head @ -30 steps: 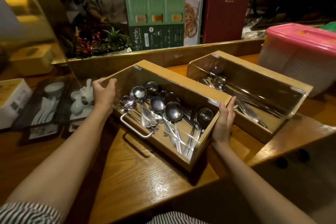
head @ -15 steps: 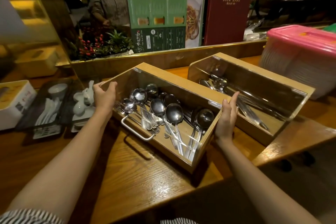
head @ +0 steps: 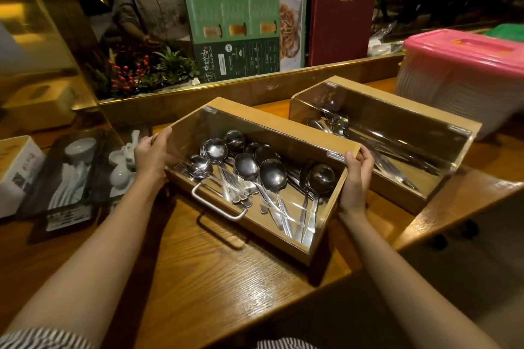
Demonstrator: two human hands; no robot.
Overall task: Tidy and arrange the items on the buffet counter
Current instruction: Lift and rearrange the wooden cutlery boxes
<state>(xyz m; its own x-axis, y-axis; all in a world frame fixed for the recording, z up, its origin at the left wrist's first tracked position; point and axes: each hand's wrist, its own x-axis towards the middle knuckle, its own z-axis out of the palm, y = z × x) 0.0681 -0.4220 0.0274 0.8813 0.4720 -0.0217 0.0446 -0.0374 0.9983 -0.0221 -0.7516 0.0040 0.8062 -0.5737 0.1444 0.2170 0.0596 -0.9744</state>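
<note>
A person is standing at a wooden bench [head: 175,286], holding a wooden spoon box [head: 283,224] by its two ends. The left hand [head: 149,153] is gripping the left end, fingers curled over the top edge. The right hand [head: 356,176] is clasping the right end, fingers hooked over the rim near the clear lid [head: 255,133]. The box is sitting on the bench, angled, just beside a second cutlery box [head: 397,133] behind it to the right. Spoons [head: 249,170] are lying loose inside, bowls toward the back.

The box's near right corner is lying close to the bench edge; a push that way could tip it off and spill the spoons. A quick shove could also be knocking it against the second box or jumbling the spoons.

Compared with a second ago, the right hand is now hooking over the rim rather than lying flat against the end, and the box is looking barely shifted.
</note>
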